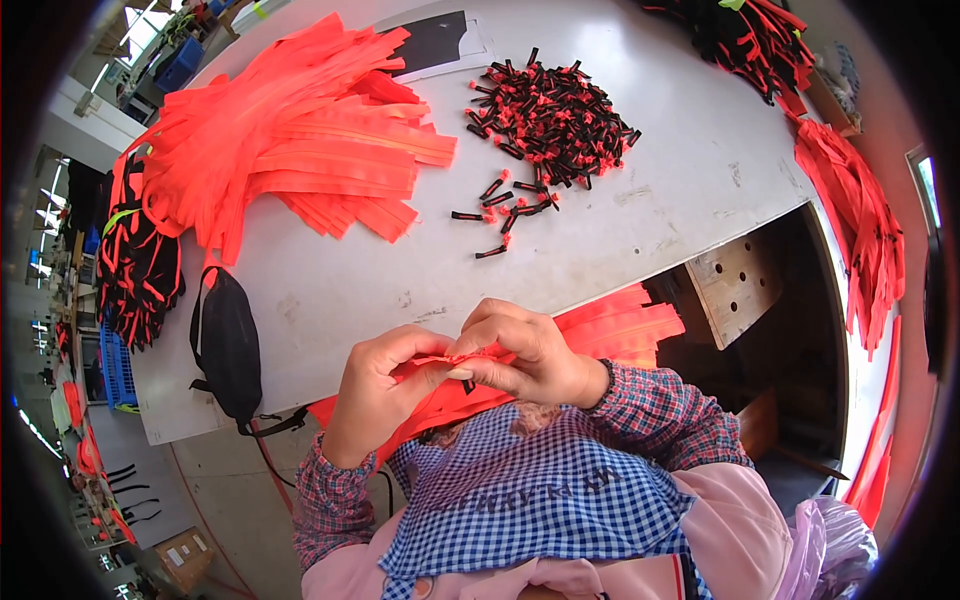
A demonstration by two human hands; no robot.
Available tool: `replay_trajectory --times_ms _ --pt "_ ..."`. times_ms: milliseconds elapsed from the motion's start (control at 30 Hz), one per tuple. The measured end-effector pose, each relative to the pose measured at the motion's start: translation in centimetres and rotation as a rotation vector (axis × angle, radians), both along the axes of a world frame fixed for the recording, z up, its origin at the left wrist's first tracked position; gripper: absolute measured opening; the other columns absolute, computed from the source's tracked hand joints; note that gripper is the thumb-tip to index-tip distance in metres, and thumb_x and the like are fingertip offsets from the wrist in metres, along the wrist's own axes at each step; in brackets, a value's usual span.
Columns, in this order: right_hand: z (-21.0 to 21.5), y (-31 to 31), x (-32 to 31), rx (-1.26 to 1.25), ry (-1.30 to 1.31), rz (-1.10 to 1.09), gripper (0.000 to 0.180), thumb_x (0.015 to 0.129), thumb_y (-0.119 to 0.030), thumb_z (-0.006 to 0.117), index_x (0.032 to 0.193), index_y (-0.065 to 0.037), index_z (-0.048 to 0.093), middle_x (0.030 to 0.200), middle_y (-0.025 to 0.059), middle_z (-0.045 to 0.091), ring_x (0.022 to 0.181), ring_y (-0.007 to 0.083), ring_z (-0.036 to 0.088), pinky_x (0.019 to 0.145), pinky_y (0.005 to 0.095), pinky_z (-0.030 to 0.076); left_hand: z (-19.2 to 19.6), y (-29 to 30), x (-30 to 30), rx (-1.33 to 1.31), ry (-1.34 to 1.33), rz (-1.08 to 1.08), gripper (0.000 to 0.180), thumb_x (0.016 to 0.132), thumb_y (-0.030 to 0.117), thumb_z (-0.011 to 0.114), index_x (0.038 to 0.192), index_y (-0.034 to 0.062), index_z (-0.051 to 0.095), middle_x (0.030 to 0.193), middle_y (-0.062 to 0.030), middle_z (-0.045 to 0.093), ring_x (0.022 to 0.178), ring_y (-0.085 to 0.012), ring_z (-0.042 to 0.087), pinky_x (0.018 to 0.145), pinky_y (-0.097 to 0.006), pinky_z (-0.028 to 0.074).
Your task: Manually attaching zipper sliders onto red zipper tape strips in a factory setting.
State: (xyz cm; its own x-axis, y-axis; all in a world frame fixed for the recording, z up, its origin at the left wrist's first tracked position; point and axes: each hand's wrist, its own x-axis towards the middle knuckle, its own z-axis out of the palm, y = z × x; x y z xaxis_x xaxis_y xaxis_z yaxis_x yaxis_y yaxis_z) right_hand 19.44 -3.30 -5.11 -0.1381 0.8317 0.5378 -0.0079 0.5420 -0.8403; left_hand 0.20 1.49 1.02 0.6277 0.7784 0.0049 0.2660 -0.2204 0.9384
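Note:
My left hand (375, 390) and my right hand (530, 350) meet at the table's near edge, above my lap. Both are closed in a pinch on the end of a bright orange-red zipper tape (440, 408). A small black pull tab (468, 385) pokes out below the fingertips. The fingers cover its slider, so I cannot see how it sits on the tape. More orange-red zipper tapes (625, 325) lie across my lap, beyond my right wrist. Farther off on the table is a heap of small red zipper sliders with black pulls (560, 125), several scattered at its near side.
A large fanned pile of orange-red zipper tapes (300, 135) covers the white table's (345, 290) far left. A black pouch (230, 345) with a strap rests at the left edge. Finished-looking black-and-red bundles (138, 265) hang left. Tapes (850, 215) drape at right, past a holed wooden board (735, 285).

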Motion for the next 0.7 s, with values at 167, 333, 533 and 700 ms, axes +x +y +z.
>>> replay_trajectory --times_ms 167,333,533,700 --pt "-0.4 0.1 -0.3 -0.024 0.058 0.052 0.016 0.088 -0.011 0.075 0.097 -0.004 0.064 0.09 0.0076 0.061 0.081 0.0221 0.061 0.07 0.0319 0.05 -0.1 0.6 -0.5 0.127 0.031 -0.089 0.014 0.082 -0.006 0.071 0.095 -0.0037 0.069 0.083 -0.0083 0.068 0.074 -0.0148 0.064 0.066 -0.027 0.05" --pt "-0.7 0.1 0.0 -0.077 0.027 0.049 0.016 0.088 -0.012 0.075 0.096 -0.004 0.064 0.088 0.0067 0.062 0.081 0.021 0.06 0.07 0.0323 0.05 -1.2 0.4 -0.3 0.054 0.007 -0.07 0.013 0.083 -0.004 0.071 0.096 -0.0033 0.07 0.083 -0.0078 0.068 0.075 -0.0142 0.064 0.067 -0.027 0.05" --pt "0.2 0.7 0.3 0.005 0.019 -0.009 0.018 0.086 -0.012 0.076 0.101 -0.005 0.069 0.089 0.0062 0.062 0.083 0.0205 0.061 0.071 0.0319 0.05 -0.8 0.7 -0.5 -0.113 -0.111 -0.035 0.01 0.087 -0.002 0.07 0.097 -0.0025 0.071 0.086 -0.0063 0.069 0.079 -0.0124 0.063 0.071 -0.026 0.05" --pt "0.8 0.4 -0.1 -0.015 -0.022 -0.067 0.02 0.084 -0.011 0.078 0.1 -0.004 0.07 0.09 0.0055 0.065 0.083 0.0196 0.061 0.071 0.0314 0.05 -0.7 0.7 -0.7 -0.111 -0.099 -0.048 0.01 0.088 -0.001 0.069 0.098 -0.0027 0.07 0.089 -0.0051 0.068 0.08 -0.011 0.061 0.072 -0.025 0.049"
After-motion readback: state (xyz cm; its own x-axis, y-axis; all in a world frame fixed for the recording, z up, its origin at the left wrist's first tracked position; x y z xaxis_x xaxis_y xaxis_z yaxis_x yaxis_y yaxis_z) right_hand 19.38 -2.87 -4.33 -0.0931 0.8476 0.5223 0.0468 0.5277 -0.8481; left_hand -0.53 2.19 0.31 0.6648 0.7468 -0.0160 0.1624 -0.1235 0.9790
